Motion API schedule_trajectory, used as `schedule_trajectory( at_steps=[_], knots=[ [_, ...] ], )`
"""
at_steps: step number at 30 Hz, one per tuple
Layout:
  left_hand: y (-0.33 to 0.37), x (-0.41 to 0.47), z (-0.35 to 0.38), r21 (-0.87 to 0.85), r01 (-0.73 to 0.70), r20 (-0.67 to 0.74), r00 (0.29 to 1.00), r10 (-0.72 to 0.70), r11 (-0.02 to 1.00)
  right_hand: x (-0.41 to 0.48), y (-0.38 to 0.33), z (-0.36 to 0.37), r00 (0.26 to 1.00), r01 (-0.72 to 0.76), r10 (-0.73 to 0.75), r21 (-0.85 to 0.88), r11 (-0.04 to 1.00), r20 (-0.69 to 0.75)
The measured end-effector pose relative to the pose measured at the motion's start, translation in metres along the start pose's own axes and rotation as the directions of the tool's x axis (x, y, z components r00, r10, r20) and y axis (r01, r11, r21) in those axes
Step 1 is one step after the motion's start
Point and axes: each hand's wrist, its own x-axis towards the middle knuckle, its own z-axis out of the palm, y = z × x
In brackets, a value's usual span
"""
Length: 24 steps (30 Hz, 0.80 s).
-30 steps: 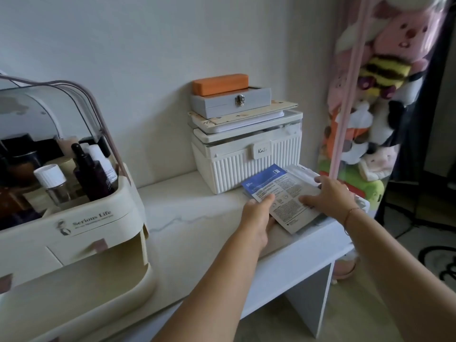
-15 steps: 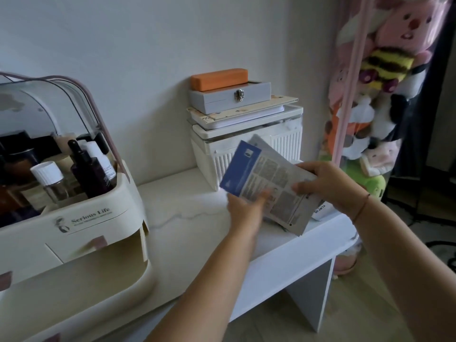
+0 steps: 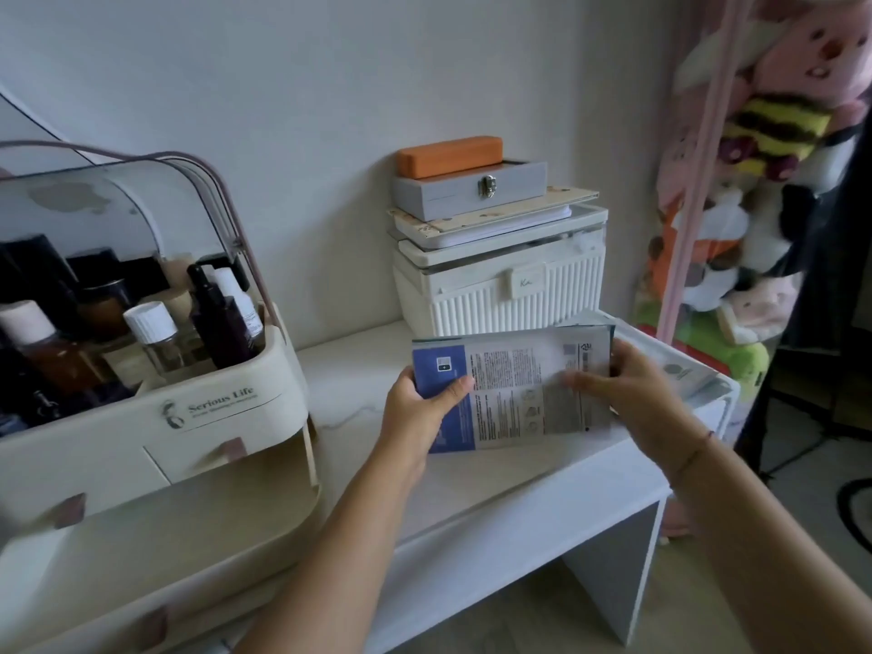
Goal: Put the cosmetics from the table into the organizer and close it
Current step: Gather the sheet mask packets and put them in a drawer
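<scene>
Both hands, left hand [image 3: 424,408] and right hand [image 3: 627,394], are gripping the sachets [image 3: 514,384] above the worktop [image 3: 358,446] (mid-transfer, I judge), needing carrying leftward into the open organizer [image 3: 155,446].

One head-worn wide-angle view looks forward and down from close above the white counter [image 3: 472,502], organizer [image 3: 155,436] near left, wall far, both forearms reaching in from below.
</scene>
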Motion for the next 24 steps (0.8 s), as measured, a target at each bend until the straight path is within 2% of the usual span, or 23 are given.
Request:
schedule_trajectory(
  at_steps=[3,9,14,17,21,24],
  knots=[
    [-0.009,-0.006,0.005,-0.009,-0.002,0.002,1.0,0.002,1.0,-0.011,0.02,0.011,0.998,-0.023,0.026,0.051,0.998,-0.054],
    [-0.006,-0.023,0.0,0.148,-0.215,-0.096,0.968,0.23,0.965,-0.015,0.024,0.02,0.988,0.126,-0.125,-0.002,0.992,-0.093],
    [-0.003,-0.043,-0.008,0.285,-0.151,-0.061,0.983,0.175,0.947,-0.029,0.023,0.03,0.99,0.124,-0.126,-0.03,0.992,-0.06],
    [0.017,-0.061,-0.018,0.333,-0.183,-0.065,0.974,0.216,0.925,-0.041,0.008,0.039,0.986,0.16,-0.162,-0.034,0.987,-0.047],
    [0.056,-0.101,-0.054,0.349,-0.316,-0.17,0.904,0.391,0.882,-0.064,-0.024,0.073,0.972,0.234,-0.234,-0.004,0.972,0.003],
    [0.076,-0.133,-0.106,0.378,-0.304,-0.32,0.843,0.432,0.874,-0.087,-0.04,0.125,0.961,0.259,-0.253,-0.038,0.965,0.112]
  ],
)
